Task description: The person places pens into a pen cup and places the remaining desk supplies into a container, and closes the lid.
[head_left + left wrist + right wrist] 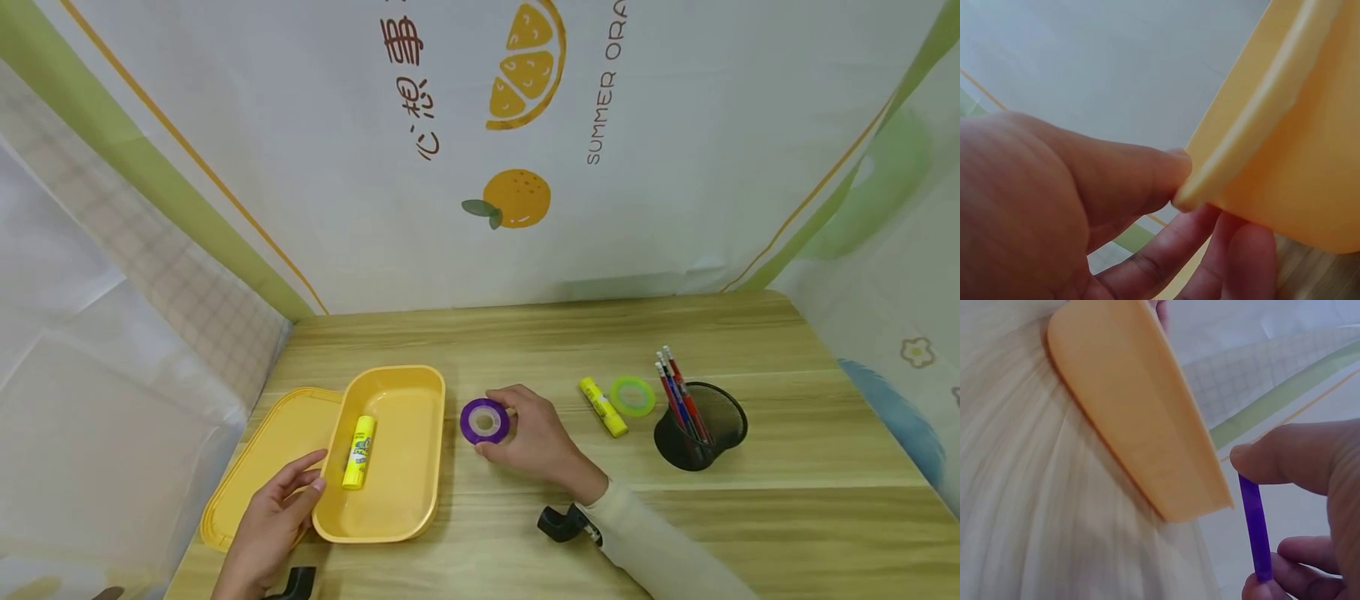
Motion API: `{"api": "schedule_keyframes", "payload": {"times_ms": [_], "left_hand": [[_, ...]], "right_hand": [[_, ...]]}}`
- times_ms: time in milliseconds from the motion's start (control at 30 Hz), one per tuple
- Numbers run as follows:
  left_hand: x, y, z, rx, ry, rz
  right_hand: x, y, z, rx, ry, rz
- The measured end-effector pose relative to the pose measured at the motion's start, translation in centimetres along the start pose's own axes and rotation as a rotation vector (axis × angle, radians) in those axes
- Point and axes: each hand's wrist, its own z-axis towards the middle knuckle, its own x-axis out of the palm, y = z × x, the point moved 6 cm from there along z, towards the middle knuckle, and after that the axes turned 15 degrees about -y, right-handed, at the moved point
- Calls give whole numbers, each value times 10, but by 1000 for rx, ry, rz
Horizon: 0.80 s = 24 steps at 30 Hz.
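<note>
Starting at the near left, we find the left hand (272, 512) pinching the rim of a yellow rectangular plastic box (401, 467) with rounded corners, its thumb on the rim and its fingers curled below it. At the near right a pale sleeve (663, 537) runs up to the other wrist.

Left of the box we see a flat yellow plastic lid (258, 471) lying on the wood-grained table (510, 333); its right edge passes out of sight at the box, and we cannot tell whether the box rests on it. The box is uncovered and holds one bright yellow cylindrical glue stick (359, 452) with a printed label, lying lengthwise towards the left wall.

Just right of the box, apart from its wall, we see the right hand (536, 437) pinching a purple ring-shaped roll of tape (470, 422) with a pale core, thumb at one edge and fingertips at the other.

Farther right stands a black mesh cup (678, 450), in which we make out several red and blue pencils (686, 395) with white ends, leaning left. Left of the cup lie a second yellow glue stick (603, 407) and, just beside it, a lime-green ring-shaped roll (617, 398).

At the far side we see a white cloth (390, 242) printed with an orange fruit (517, 198).
</note>
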Motion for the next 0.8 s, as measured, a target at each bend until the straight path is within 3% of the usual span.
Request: {"api": "schedule_keyframes", "payload": {"times_ms": [500,800], "left_hand": [[0,0,1,9,3,-18],[0,0,0,11,1,-22]], "right_hand": [[12,34,3,16,95,98],[19,46,5,-48,136,108]]}}
